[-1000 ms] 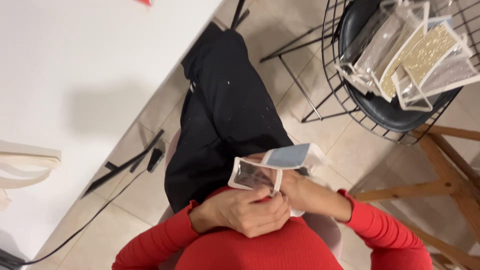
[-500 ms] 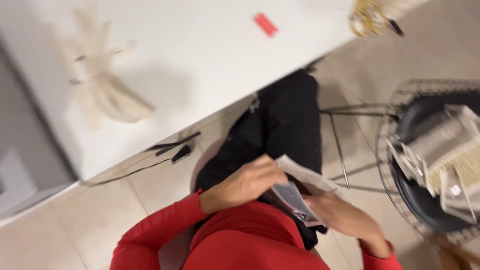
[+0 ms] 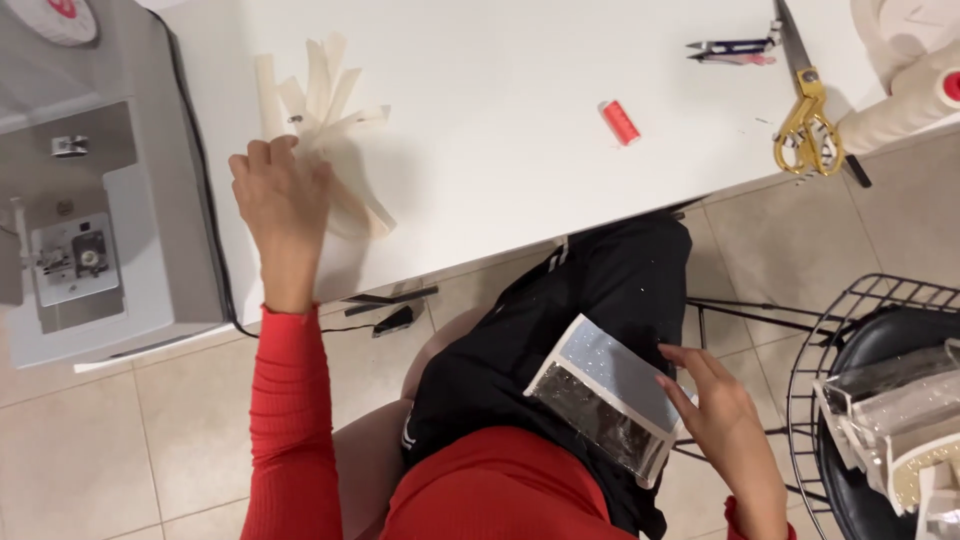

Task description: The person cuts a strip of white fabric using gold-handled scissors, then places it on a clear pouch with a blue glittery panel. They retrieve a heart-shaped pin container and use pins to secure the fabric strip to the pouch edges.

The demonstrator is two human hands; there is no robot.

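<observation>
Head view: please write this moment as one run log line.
left hand: on cream fabric strips, white table | right hand: touching sparkly fabric piece on lap | scissors, red thread spool: untouched

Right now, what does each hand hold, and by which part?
The left hand rests on the cream fabric strips at their gathered end. The right hand steadies the glittery panel by its right edge.

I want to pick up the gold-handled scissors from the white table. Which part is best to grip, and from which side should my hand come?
Probably grip the scissors at the gold handle loops, coming from the table edge nearest you. The loops lie close to that edge, facing you, while the dark blades point away toward the far side. The loops look clear of the small snips and cream cone nearby.
</observation>
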